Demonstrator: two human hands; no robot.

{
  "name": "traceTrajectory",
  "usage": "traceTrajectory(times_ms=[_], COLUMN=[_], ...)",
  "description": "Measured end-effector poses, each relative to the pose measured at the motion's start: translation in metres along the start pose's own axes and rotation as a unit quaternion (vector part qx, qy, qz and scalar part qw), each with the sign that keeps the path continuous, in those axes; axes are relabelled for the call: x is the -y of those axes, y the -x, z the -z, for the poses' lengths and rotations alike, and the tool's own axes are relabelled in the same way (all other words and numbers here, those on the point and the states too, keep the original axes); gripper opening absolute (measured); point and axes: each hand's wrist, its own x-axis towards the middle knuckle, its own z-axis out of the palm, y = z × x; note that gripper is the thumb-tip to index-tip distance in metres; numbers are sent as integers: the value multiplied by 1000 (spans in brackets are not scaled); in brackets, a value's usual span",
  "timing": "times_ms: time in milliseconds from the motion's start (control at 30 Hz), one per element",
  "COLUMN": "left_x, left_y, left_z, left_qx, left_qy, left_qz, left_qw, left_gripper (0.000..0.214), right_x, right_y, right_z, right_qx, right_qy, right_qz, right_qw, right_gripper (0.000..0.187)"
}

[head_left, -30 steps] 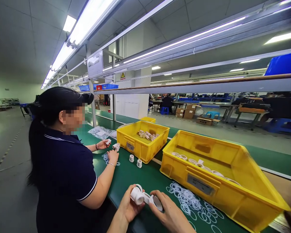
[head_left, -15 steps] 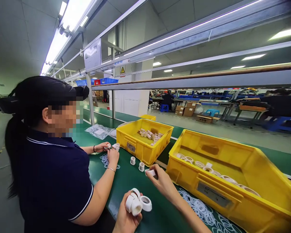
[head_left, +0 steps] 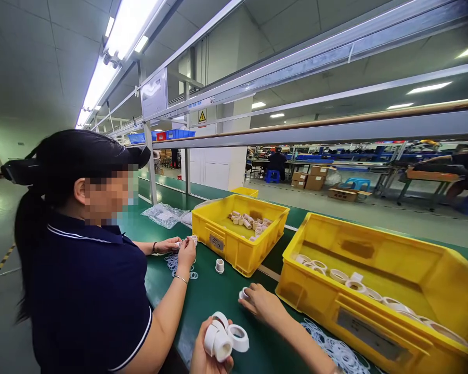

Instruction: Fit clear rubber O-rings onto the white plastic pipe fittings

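Note:
My left hand sits low in the view, closed around a cluster of white plastic rings. My right hand reaches forward over the green belt, and its fingers pinch a small white fitting down at the surface. One more white fitting stands upright further along the belt. A pile of thin white O-rings lies just right of my right forearm.
Two yellow bins stand on the belt: a near one holding white rings and a far one holding small white fittings. A person in a dark polo works at my left, both hands on parts over more O-rings. A plastic bag lies beyond.
My right hand left the rings, reached out along the belt with a small fitting and lowered it to the surface. One of two standing fittings is gone from sight. My left hand kept its rings.

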Motion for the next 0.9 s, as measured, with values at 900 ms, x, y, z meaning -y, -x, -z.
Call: traceTrajectory(times_ms=[900], left_x=[12], left_y=[1], left_z=[-10], left_qx=[-52], left_qy=[-46], left_qz=[-78], left_qw=[995], left_gripper=[31], right_x=[51], right_y=[72], right_z=[52], right_qx=[42], right_qy=[-226], right_qz=[47], right_qw=[972], right_gripper=[15])
